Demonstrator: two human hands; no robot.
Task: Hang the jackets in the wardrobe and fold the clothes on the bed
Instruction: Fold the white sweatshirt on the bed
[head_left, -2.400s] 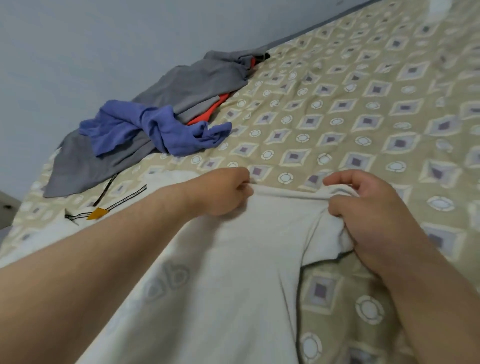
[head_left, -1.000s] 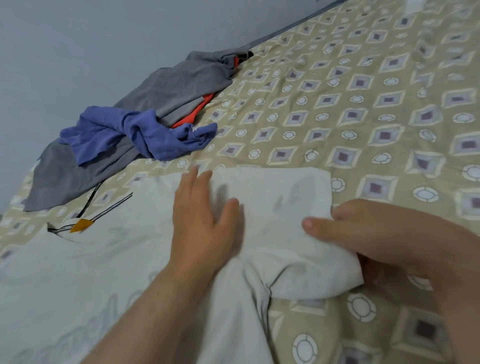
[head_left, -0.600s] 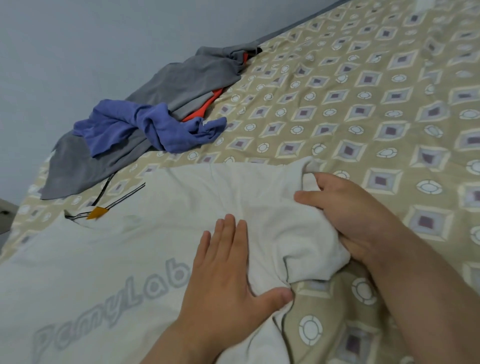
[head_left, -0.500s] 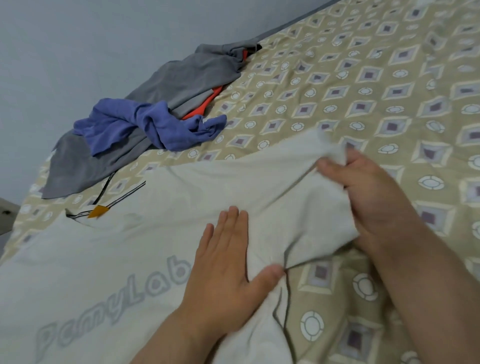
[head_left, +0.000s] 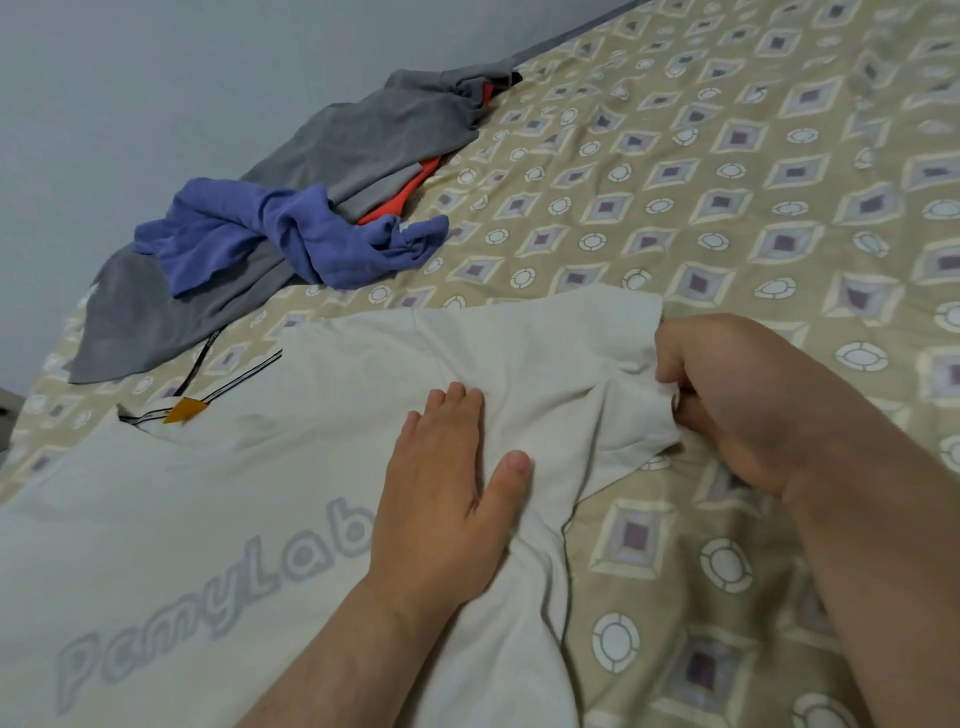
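A cream T-shirt (head_left: 218, 499) with grey lettering lies spread face up on the bed, its collar with an orange tag at the left. My left hand (head_left: 447, 483) presses flat on the shirt's chest beside the armpit, fingers straight. My right hand (head_left: 727, 395) grips the outer edge of the shirt's sleeve (head_left: 587, 364), fingers curled round the cloth, holding it out to the right.
A crumpled blue garment (head_left: 291, 234) lies on a grey one (head_left: 363, 140) with an orange piece under it, at the far left near the blue wall (head_left: 156, 78). The patterned beige bedsheet (head_left: 753, 182) stretches to the right and far side.
My right hand has drawn the sleeve outward and laid it flatter on the sheet. My left hand stayed pressed on the shirt, shifting slightly.
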